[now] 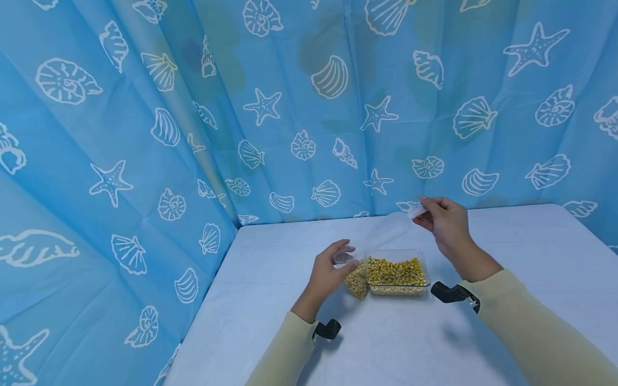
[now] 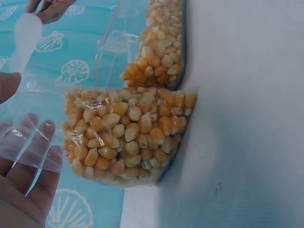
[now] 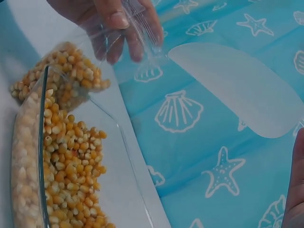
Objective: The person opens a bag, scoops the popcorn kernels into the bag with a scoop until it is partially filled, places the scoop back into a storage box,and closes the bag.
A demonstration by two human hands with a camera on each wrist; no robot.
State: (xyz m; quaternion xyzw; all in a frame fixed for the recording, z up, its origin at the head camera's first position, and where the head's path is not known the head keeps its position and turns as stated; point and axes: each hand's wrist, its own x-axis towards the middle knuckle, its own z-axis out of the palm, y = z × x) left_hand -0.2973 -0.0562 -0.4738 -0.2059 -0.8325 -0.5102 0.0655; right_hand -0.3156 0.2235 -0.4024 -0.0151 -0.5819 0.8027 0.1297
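Observation:
My left hand (image 1: 325,273) holds the upper part of a clear plastic bag (image 2: 130,135) between thumb and fingers. Yellow corn kernels fill the bag's lower part, which rests on the table. Right beside it stands a clear rectangular glass container (image 1: 398,291), also holding corn kernels (image 3: 71,166). Up and to the right of the container, my right hand (image 1: 449,228) pinches the end of a translucent white scoop (image 3: 242,90). The scoop's broad rounded end points toward the bag's mouth, and no kernels show on it. Part of the right hand lies outside its own wrist view.
A white cloth covers the table (image 1: 270,321). Behind and to the left hangs a blue curtain (image 1: 299,177) with white seashell and starfish prints, meeting the table's back edge. Black wrist devices (image 1: 328,329) sit on both forearms.

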